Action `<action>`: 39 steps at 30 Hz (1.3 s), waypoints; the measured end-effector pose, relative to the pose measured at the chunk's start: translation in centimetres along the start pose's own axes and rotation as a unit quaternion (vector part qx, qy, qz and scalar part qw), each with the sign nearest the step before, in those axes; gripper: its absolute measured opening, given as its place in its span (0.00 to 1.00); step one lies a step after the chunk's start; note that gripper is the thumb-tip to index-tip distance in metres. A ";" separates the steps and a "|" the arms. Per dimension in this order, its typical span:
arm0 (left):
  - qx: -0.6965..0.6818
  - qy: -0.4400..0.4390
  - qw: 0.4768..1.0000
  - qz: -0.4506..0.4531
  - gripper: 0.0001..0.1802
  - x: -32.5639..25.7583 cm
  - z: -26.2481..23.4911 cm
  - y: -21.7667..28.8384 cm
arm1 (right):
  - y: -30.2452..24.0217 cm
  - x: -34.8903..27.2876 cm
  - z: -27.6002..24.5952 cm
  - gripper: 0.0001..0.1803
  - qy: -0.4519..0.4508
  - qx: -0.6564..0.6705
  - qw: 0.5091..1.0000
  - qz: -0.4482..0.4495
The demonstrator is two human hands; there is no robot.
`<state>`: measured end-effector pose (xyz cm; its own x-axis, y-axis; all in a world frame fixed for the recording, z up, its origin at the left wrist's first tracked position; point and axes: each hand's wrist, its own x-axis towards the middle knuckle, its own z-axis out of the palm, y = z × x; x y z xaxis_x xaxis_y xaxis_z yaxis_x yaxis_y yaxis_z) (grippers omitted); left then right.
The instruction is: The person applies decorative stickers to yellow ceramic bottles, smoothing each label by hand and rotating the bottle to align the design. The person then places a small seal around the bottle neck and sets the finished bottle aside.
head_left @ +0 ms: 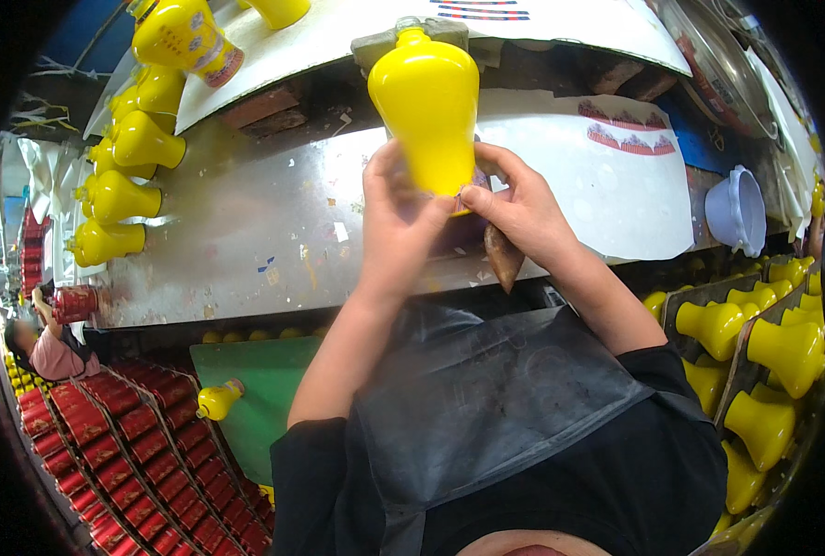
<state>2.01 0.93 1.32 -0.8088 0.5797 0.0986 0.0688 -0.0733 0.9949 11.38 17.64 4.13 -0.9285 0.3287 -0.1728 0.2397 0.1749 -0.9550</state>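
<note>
A glossy yellow vase-shaped bottle lies in front of me with its neck pointing away, over a grey block. My left hand curls round the left side of its narrow base end. On the other side my right hand grips the base, and both thumbs nearly meet at its lower edge. Between the thumbs shows a little of a purplish patterned strip, mostly covered by fingers. A brown tapered piece juts out beneath my right hand; whether that hand holds it I cannot tell.
White paper with patterned decal strips lies right on the metal table. Yellow bottles line the left; a decorated one stands beyond. A lavender bucket is at right. Racks hold yellow bottles and red cylinders. Another person is far left.
</note>
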 end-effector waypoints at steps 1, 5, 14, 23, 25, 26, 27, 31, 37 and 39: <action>-0.002 -0.001 1.000 -0.001 0.44 0.0 0.0 0.0 | 0.0 0.0 0.0 0.36 0.000 0.004 1.000 0.000; 0.003 -0.001 1.000 -0.007 0.44 0.0 0.0 0.1 | 0.0 -0.1 0.1 0.36 0.003 0.006 1.000 -0.002; -0.061 0.006 0.998 -0.021 0.42 0.0 0.1 0.1 | 1.3 0.5 0.0 0.31 0.020 0.083 0.996 -0.011; 0.035 0.015 0.998 0.040 0.50 -0.2 0.3 0.0 | 1.6 0.8 -0.2 0.32 0.023 0.158 0.987 -0.014; 0.155 0.022 0.982 0.105 0.52 -0.2 0.5 0.3 | 1.3 0.7 0.0 0.32 0.034 0.084 0.996 -0.025; 0.245 0.031 0.958 0.145 0.52 -0.1 0.6 0.4 | 1.1 0.6 0.0 0.31 0.046 0.002 0.999 -0.029; 0.333 0.038 0.925 0.180 0.53 0.0 0.7 0.5 | 0.9 0.5 0.1 0.31 0.050 -0.081 0.995 -0.042; 0.375 0.015 0.904 0.206 0.53 0.4 -0.5 0.3 | 0.4 0.3 -0.9 0.28 -0.008 0.094 0.995 -0.001; 0.086 -0.041 0.988 0.121 0.45 0.3 -1.0 -0.9 | 0.5 -0.1 -1.4 0.27 0.011 0.036 0.999 -0.017; 0.015 -0.018 0.998 0.061 0.43 0.2 -0.7 -1.0 | 0.7 -0.1 -0.8 0.28 0.027 -0.012 0.999 -0.035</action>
<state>1.37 0.54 0.34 -0.7724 0.5964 0.2183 0.1823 -0.1209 0.9758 11.90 18.43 3.63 -0.9271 0.3635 -0.0916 0.1816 0.2219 -0.9580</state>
